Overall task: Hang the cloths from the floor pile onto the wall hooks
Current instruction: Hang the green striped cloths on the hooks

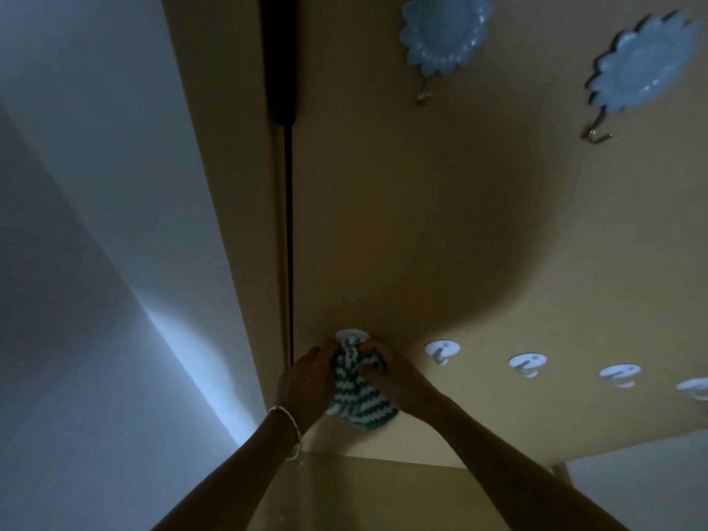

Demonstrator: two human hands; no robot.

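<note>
While both hands work at lower centre of the frame, one cloth (354, 396), green-and-white zigzag, sits bunched against the tan board (421, 224). Its top edge is right at the leftmost white hook (351, 334).

- Left hand (306, 381): fingers curled round the cloth's left side, gripping it.
- Right hand (392, 373): pinching the cloth's upper right, just under that hook.
- Cloth caught on the hook or not: can't tell, fingers and fabric cover it.

Counts:
- White round hooks: five, in a row from lower centre to the right edge. The first is half hidden by the cloth. Then come the second (441, 350), third (527, 364) and fourth (620, 374). The fifth (695, 389) is cut by the frame edge.
- Blue flower hooks: two, upper right, one (444, 28) and another (643, 63), each with a metal hook below.
- Dark vertical strip (279, 51): one, top centre, narrowing down to the hands.
- Bracelet (286, 419): one, on the left wrist.
</note>
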